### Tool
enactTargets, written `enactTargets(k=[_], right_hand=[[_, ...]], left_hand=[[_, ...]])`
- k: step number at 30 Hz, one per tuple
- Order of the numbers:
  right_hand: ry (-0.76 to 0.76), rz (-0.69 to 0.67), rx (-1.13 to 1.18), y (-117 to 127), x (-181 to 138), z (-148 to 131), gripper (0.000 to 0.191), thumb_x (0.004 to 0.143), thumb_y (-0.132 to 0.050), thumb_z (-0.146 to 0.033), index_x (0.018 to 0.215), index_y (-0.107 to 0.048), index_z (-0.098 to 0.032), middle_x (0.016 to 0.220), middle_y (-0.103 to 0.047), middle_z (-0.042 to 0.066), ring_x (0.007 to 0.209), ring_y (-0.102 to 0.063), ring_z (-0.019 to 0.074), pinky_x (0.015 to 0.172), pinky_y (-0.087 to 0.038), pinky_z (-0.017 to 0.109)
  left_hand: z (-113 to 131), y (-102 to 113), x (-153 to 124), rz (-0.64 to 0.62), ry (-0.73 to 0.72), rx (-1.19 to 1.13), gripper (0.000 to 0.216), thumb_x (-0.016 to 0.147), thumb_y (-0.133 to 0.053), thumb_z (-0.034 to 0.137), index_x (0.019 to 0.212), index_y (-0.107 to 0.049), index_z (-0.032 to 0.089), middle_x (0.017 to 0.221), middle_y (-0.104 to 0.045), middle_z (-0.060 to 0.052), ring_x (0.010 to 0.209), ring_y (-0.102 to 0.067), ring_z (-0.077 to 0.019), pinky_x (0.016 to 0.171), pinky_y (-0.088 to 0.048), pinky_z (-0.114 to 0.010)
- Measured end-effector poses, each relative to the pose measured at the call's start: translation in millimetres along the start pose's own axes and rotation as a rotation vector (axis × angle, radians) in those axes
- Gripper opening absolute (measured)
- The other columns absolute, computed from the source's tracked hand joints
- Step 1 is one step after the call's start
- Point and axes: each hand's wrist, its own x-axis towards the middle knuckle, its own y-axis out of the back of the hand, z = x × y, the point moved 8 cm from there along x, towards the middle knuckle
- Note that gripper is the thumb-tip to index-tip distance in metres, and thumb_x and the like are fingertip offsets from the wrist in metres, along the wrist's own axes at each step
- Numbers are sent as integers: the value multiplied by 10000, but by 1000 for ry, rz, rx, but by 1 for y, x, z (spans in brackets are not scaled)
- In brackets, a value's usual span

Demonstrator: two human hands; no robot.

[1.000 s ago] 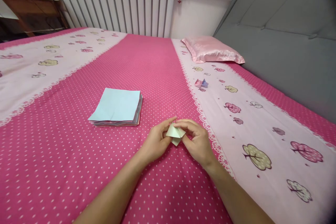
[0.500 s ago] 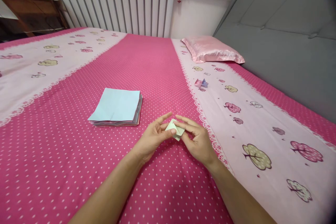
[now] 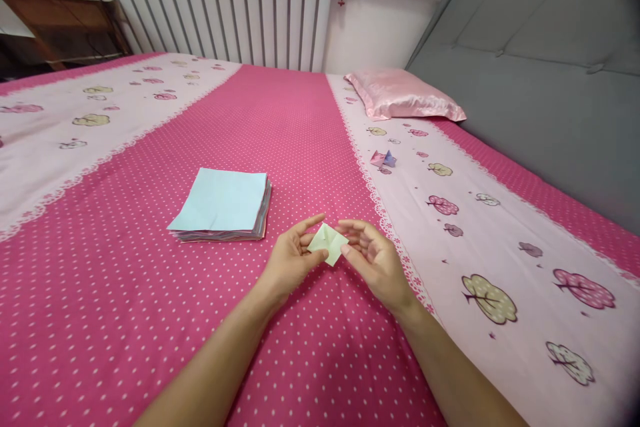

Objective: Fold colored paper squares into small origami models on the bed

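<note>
A small pale green folded paper, roughly diamond-shaped with creases and a flap near its top, is held above the bed. My left hand pinches its left side, thumb on the face and fingers behind. At the paper's right edge, the thumb of my right hand presses near the corner, with its fingers curled partly behind. Left of my hands lies a stack of square paper sheets, light blue on top. Beyond them on the right are small folded paper pieces, pink and purple.
A pink polka-dot bedspread with pale tree-print bands covers the bed. Toward the back right rests a shiny pink pillow by a grey padded headboard. A white radiator lines the wall, and a wooden desk stands far left.
The green paper has turned so its face shows more flatly, and it has shifted slightly left. My right fingers have moved off its front, and the right thumb is now at its edge.
</note>
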Motion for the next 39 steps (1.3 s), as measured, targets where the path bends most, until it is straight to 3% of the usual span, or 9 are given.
enactTargets(k=[5, 12, 17, 20, 23, 30, 39], right_hand=[[-185, 28, 78, 3, 1, 24, 279, 706, -657, -330, 940, -593, -192, 756, -622, 17, 671, -597, 143, 620, -487, 267], [-304, 19, 190, 2, -1, 40, 318, 626, -721, -334, 868, -600, -166, 699, -619, 4, 616, -598, 128, 587, -482, 254], [-330, -2, 213, 0, -2, 40, 290, 633, -724, -314, 867, -636, -169, 738, -651, 19, 652, -613, 138, 616, -485, 262], [-321, -34, 196, -3, -2, 38, 234, 640, -719, -322, 804, -662, -164, 718, -665, 27, 643, -613, 148, 604, -481, 268], [-292, -44, 169, -5, -2, 34, 194, 668, -695, -339, 749, -668, -164, 677, -663, 22, 595, -596, 139, 564, -461, 258], [-331, 24, 242, -2, -4, 33, 208, 662, -697, -359, 680, -647, -158, 632, -637, 2, 561, -558, 116, 528, -424, 225], [-397, 85, 299, 1, -5, 39, 215, 656, -702, -348, 654, -617, -150, 594, -623, 2, 523, -543, 111, 520, -416, 234]], left_hand=[[-5, -8, -2, -69, 26, 87, 637, 603, -693, 107, 1201, -477, 106, 711, -644, -24, 550, -560, -87, 528, -408, -191], [-15, -8, 1, -114, 70, 118, 444, 669, -684, 234, 1079, -573, 102, 932, -671, -117, 833, -624, -189, 733, -460, -279], [-17, -2, 2, -97, 64, 242, 433, 712, -652, 313, 1074, -553, 97, 733, -669, -71, 626, -596, -134, 584, -427, -225], [-14, -3, 0, -98, 32, 327, 475, 721, -641, 319, 1123, -502, 107, 596, -595, -2, 469, -483, -75, 446, -311, -173], [-12, -7, -2, -126, -1, 352, 473, 734, -622, 310, 1139, -477, 114, 545, -517, 42, 437, -409, -53, 424, -258, -165], [-18, -16, -4, -173, 50, 348, 544, 650, -686, 261, 1131, -489, 102, 673, -570, 5, 532, -505, -89, 482, -372, -195], [-21, -20, -9, -239, 149, 215, 662, 618, -735, 240, 1185, -429, 88, 630, -640, -41, 553, -598, -135, 545, -448, -241]])
